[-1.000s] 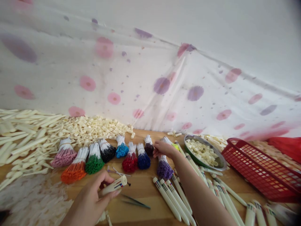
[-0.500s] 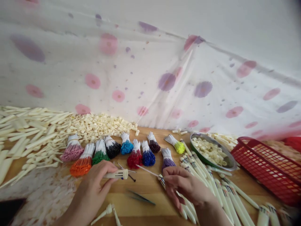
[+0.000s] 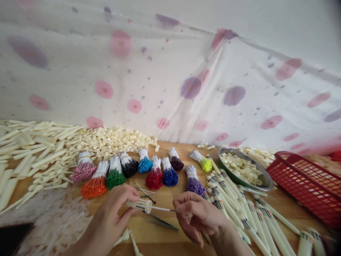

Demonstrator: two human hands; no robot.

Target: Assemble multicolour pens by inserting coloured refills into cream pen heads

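Observation:
My left hand [image 3: 113, 215] is closed around a cream slotted pen part [image 3: 140, 205], its open end facing right. Between the thumb and fingertips of my right hand [image 3: 198, 215] is a thin white pen refill [image 3: 163, 209], pinched near its dark end. The refill lies level, and its far end meets the mouth of the slotted part; how deep it goes inside I cannot tell. Just below lies a pair of tweezers [image 3: 163, 223]. Behind my hands are loose refills [image 3: 145, 192] and tied refill bundles in several colours, among them red [image 3: 153, 177], blue [image 3: 169, 176] and purple [image 3: 195, 184].
Cream pen parts [image 3: 117, 140] are heaped at the back left, with clear plastic pieces [image 3: 53, 220] nearer. On the right lie several multicolour pens [image 3: 266, 227], a metal bowl [image 3: 266, 183] of slotted parts and a red basket [image 3: 301, 188]. A patterned plastic sheet [image 3: 160, 78] hangs behind.
My right hand has moved slightly left and down, bringing the refill from apart to the slotted part's open end. My left hand has shifted a little right and down, still holding that part.

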